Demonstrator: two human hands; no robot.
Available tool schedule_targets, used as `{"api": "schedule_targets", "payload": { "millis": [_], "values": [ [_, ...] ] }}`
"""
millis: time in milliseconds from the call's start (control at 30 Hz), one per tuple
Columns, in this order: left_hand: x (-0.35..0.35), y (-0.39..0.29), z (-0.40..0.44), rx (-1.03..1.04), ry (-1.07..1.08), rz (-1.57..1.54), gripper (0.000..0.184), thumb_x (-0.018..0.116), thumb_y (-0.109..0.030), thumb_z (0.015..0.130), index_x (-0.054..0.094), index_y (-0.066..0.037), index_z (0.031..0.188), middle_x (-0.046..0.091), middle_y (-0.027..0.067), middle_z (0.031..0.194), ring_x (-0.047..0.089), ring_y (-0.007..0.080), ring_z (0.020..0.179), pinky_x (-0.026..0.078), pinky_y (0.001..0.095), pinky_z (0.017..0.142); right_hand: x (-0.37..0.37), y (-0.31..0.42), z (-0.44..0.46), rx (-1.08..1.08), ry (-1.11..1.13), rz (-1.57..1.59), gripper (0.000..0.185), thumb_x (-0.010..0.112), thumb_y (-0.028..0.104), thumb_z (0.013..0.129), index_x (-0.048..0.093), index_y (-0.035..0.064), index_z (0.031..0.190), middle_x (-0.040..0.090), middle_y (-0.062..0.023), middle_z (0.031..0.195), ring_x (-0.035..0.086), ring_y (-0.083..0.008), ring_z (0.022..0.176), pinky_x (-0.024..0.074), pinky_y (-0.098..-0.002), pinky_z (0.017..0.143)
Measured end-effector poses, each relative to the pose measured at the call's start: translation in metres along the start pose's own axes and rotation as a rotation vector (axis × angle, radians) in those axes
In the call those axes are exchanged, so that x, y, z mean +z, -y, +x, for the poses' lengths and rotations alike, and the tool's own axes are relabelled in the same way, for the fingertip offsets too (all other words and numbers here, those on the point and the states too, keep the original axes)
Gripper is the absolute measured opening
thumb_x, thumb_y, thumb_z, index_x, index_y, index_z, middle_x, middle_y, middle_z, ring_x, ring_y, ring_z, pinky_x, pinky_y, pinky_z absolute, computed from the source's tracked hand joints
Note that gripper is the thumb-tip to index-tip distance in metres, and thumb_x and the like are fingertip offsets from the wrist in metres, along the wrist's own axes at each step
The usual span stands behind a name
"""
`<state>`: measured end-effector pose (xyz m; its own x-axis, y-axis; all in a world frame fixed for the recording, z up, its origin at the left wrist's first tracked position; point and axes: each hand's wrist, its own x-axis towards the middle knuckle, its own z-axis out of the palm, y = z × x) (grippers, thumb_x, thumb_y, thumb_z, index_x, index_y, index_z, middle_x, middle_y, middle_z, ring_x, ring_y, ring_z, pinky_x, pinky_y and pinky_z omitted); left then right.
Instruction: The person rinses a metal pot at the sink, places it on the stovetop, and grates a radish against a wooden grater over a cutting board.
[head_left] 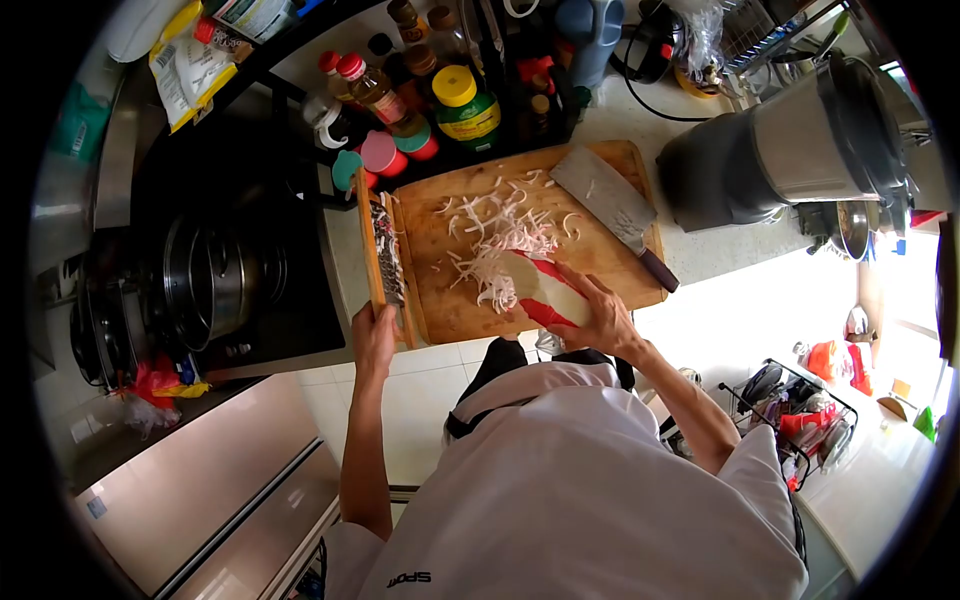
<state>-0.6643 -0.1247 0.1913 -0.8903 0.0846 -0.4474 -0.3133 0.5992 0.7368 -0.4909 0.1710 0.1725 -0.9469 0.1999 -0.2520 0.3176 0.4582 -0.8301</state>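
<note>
1. Wooden cutting board [440, 312] at centre of the head view, as I watch from my remote post; I read the clock from its middle, with 12 at the top of the view.

2. The left hand [373, 343], at 8 o'clock, is closed around the lower end of a wood-framed grater [387, 250] standing along the board's 9 o'clock edge.

3. The right hand [600, 317], between 4 and 5 o'clock, is partly open, fingers curved over a piece of red-skinned vegetable [545, 285]. I see that piece just below centre, toward 6 o'clock, its pale cut face turned to 10 and well apart from the grater.

4. White and pinkish shreds [500, 222] lie heaped from the centre toward 11 o'clock, touching the piece's upper end.

5. A cleaver [605, 198] rests flat on the board, blade at 2 o'clock, its dark handle reaching past the edge between 3 and 4.

6. Beyond the board I note a yellow-lidded green jar [468, 122] at 11, a blender [780, 150] at 2 and a pot [205, 285] near 9.
</note>
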Motion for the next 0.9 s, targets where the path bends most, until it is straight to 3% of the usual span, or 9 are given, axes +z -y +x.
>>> {"api": "schedule_targets", "payload": {
  "millis": [333,467,533,567,667,767,800,900],
  "values": [
    [0.013,-0.024,-0.019,-0.031,0.141,0.222,0.021,0.053,-0.019,0.080,0.059,0.001,0.081,0.051,0.0025,0.057,0.047,0.0093,0.052,0.038,0.0285,0.048,-0.007,-0.006,-0.002,0.015,-0.004,0.020,0.087,0.078,0.025,0.061,0.040,0.0051,0.137,0.058,-0.0202,0.111,0.061,-0.0323,0.097,0.0488,-0.0375,0.086],
    [0.019,-0.031,-0.050,-0.063,0.322,0.114,0.022,0.053,-0.019,0.081,0.058,0.002,0.080,0.051,0.0017,0.060,0.047,0.0089,0.053,0.039,0.0280,0.048,-0.009,-0.013,-0.001,-0.029,-0.025,0.026,0.087,0.077,0.026,0.061,0.040,0.0041,0.137,0.058,-0.0211,0.114,0.061,-0.0323,0.099,0.0483,-0.0378,0.087],
    [0.019,-0.027,-0.062,-0.062,0.404,0.055,0.021,0.053,-0.019,0.082,0.057,0.001,0.078,0.049,0.0004,0.061,0.046,0.0088,0.054,0.039,0.0272,0.050,-0.010,-0.015,-0.002,-0.035,-0.054,0.019,0.084,0.078,0.030,0.063,0.042,0.0083,0.136,0.058,-0.0209,0.115,0.061,-0.0339,0.100,0.0486,-0.0391,0.089],
    [0.018,-0.026,-0.067,-0.057,0.393,0.045,0.020,0.053,-0.018,0.082,0.056,0.001,0.077,0.049,0.0003,0.061,0.046,0.0086,0.054,0.039,0.0272,0.050,-0.010,-0.015,-0.002,-0.037,-0.068,0.016,0.082,0.079,0.032,0.065,0.044,0.0104,0.135,0.058,-0.0209,0.115,0.061,-0.0347,0.100,0.0488,-0.0398,0.089],
    [0.013,-0.031,-0.082,-0.033,0.341,0.045,0.017,0.051,-0.015,0.083,0.054,0.000,0.075,0.047,-0.0003,0.062,0.044,0.0080,0.055,0.038,0.0274,0.053,-0.013,-0.014,0.001,-0.040,-0.020,0.056,0.086,0.077,0.029,0.062,0.041,0.0038,0.136,0.056,-0.0215,0.119,0.060,-0.0318,0.103,0.0476,-0.0383,0.090],
    [0.000,-0.030,-0.089,-0.013,0.253,0.024,0.016,0.050,-0.014,0.083,0.053,0.001,0.075,0.046,-0.0003,0.060,0.041,0.0073,0.052,0.036,0.0275,0.049,-0.007,-0.001,0.008,0.033,0.083,0.066,0.086,0.076,0.033,0.064,0.040,0.0061,0.137,0.056,-0.0213,0.120,0.060,-0.0312,0.105,0.0476,-0.0383,0.091],
    [-0.005,-0.026,-0.089,-0.045,0.231,-0.001,0.015,0.050,-0.012,0.083,0.053,0.000,0.075,0.045,-0.0005,0.058,0.039,0.0067,0.047,0.033,0.0267,0.044,-0.003,0.004,0.011,0.094,0.147,0.120,0.085,0.075,0.038,0.066,0.039,0.0113,0.139,0.056,-0.0211,0.120,0.059,-0.0313,0.105,0.0479,-0.0390,0.092],
    [-0.012,-0.026,-0.091,-0.065,0.175,0.022,0.014,0.050,-0.012,0.083,0.052,0.000,0.075,0.044,-0.0004,0.055,0.036,0.0061,0.043,0.030,0.0261,0.040,0.021,0.009,0.019,-0.008,0.185,0.133,0.079,0.073,0.039,0.069,0.040,0.0186,0.138,0.061,-0.0203,0.108,0.061,-0.0378,0.096,0.0481,-0.0421,0.090]
  ]
}}
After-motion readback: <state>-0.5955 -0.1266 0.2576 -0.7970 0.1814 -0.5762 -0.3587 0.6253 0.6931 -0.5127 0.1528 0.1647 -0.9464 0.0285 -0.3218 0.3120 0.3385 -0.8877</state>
